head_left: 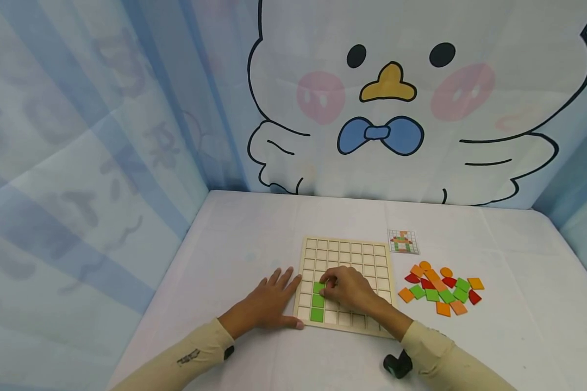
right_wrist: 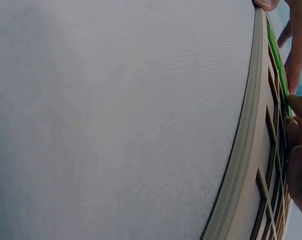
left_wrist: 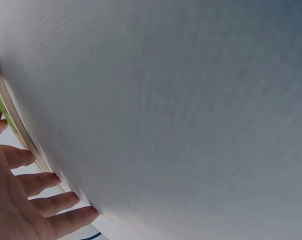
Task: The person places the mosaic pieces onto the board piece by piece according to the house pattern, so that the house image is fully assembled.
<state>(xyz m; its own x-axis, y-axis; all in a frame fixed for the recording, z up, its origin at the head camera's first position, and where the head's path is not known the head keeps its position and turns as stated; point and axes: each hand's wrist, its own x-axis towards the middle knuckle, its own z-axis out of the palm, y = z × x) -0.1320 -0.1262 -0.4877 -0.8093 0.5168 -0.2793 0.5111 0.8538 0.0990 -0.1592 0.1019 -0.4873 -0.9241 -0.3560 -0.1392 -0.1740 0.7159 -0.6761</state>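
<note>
A wooden grid board (head_left: pixel 352 245) lies flat on the table, with three green square tiles in one column near its left side. My right hand (head_left: pixel 349 288) reaches over the board, thumb and fingertips pinching the edge of the topmost green tile (head_left: pixel 317 287). Below it are a second green tile (head_left: pixel 317 301) and a third green tile (head_left: pixel 317 315). My left hand (head_left: pixel 271 298) rests at the board's left edge with fingers spread. In the left wrist view, that hand's fingers (left_wrist: pixel 71 221) lie along the board's side. The right wrist view shows fingertips (right_wrist: pixel 296 137) beside the green tile.
Loose orange, red and green pieces (head_left: pixel 431 295) lie scattered right of the board. A small pattern card (head_left: pixel 403 241) with a coloured figure on a grid lies at the board's upper right corner. A black object (head_left: pixel 398 365) sits under the right forearm. Printed curtains surround the white table.
</note>
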